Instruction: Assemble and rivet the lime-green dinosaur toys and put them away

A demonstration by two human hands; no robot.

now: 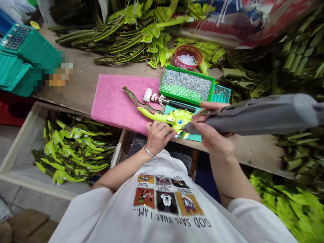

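Observation:
A lime-green plastic dinosaur toy (180,115) with a blue eye and an olive part at its far end lies at the table's front edge. My left hand (159,135) is closed on its lower edge, thumb and fingers pinching it. In my right hand (215,140) is a grey electric screwdriver (255,114), its tip against the toy's head. The fingers of that hand wrap around the tool's front end. Just behind the toy lies a black-handled tool (181,105) with white wrapping on its shaft.
A pink towel (108,98) lies left. Behind are a green tray (187,98) of screws, a red basket (188,50) of white pieces and heaped green parts (157,37). A pale crate (19,168) at lower left holds several similar toys. Teal baskets (37,47) stand far left.

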